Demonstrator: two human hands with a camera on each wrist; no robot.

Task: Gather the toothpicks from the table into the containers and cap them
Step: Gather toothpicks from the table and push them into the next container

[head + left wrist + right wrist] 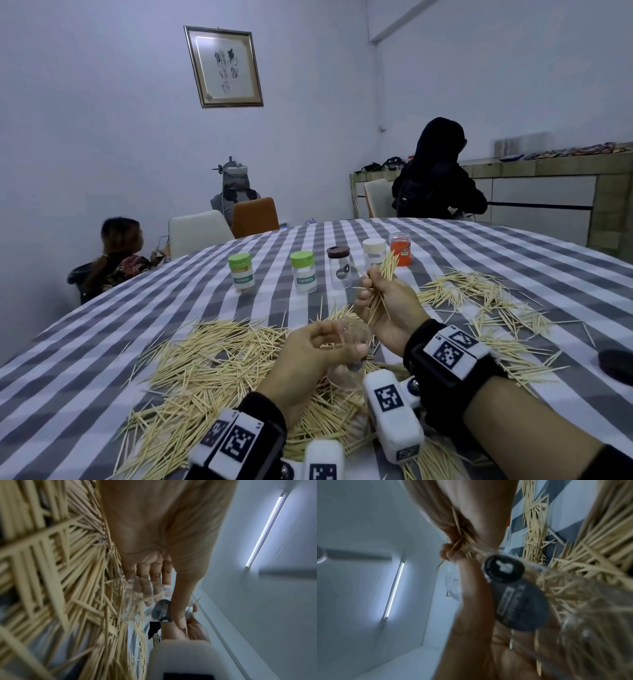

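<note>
Now, step in hand: loading a bunch of toothpicks into a clear jar, not yet dropped in.
Right hand (390,308): grip closed around a bunch of toothpicks (385,274), points fanning up and away; held above and just beyond the jar mouth.
Left hand (318,353): grip wrapped around the clear jar (349,334), thumb across a dark round label (seen well in the left wrist view); jar lifted and tilted toward the right hand, with only a few toothpicks visible inside.
Next move, as a judgement: turning the bunch parallel to the jar axis, bringing the lower ends over the mouth, then loosening the grip slowly; stray sticks standing crosswise likely to catch on the rim.
Loose toothpicks (212,363): one thick heap under and left of the hands, a second thinner spread on the right, so much work left.
Other containers: two with green caps (239,261), one clear with dark cap (338,253), one with cream cap, one orange, standing in a row farther back, all capped.
Loose dark lid (616,365): near the right edge, well apart from the jar (probably its cap).
Tabletop (102,342): grey and white checked cloth.
Room: pale walls, framed calligraphy, chairs, other persons seated with backs turned, long counter at the right.
</note>
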